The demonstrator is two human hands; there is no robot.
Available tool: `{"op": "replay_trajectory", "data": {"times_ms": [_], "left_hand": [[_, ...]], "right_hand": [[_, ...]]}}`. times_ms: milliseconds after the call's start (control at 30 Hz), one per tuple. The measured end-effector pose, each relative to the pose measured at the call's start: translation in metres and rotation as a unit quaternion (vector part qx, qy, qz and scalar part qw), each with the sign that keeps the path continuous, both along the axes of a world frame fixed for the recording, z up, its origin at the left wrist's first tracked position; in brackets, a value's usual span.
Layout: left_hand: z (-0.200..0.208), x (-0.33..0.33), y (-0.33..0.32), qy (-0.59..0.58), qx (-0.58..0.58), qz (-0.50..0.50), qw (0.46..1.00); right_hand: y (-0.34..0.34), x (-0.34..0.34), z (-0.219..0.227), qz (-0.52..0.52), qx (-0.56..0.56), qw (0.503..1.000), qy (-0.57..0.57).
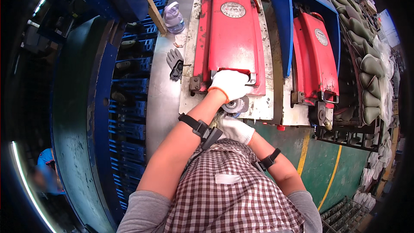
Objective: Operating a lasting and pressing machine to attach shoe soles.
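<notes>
My left hand, in a white glove with an orange cuff, grips the metal handle at the near end of a long red machine cover. Just below it, a round grey wheel-like part juts from the machine's front. My right hand, also in a white glove, is close to my apron below that wheel. Its fingers look curled in, partly hidden behind my left forearm. Something pale yellowish shows beside them, too small to make out.
A grey glove and a lilac-capped bottle are on the metal bench at left. To the right stands a second red machine under a blue hood. Beyond it, a rack carries several grey-green moulded forms. Blue racking lines the left.
</notes>
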State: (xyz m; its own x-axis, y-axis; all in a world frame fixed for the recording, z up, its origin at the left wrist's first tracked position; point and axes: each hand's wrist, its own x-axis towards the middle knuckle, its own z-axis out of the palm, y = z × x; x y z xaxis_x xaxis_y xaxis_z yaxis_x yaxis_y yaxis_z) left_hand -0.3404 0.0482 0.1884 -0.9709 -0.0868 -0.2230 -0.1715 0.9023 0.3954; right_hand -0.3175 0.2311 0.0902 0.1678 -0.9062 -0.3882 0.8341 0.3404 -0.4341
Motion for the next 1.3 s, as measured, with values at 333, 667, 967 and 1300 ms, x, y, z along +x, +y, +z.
{"op": "replay_trajectory", "data": {"times_ms": [333,667,967,1300], "left_hand": [[0.001,-0.001,0.010,0.022,-0.021,0.006,1.000],[0.011,-0.003,0.019,0.026,-0.020,0.064,0.997],[0.017,-0.010,0.031,0.015,-0.061,0.104,0.993],[0.013,-0.009,0.038,0.069,-0.070,0.140,0.985]], "right_hand": [[0.045,-0.027,-0.010,-0.038,0.106,0.992,-0.059],[0.198,-0.153,0.018,-0.338,0.216,0.777,0.485],[0.322,-0.239,0.035,-0.321,0.487,0.240,0.776],[0.346,-0.268,-0.004,-0.270,0.548,0.323,0.723]]}}
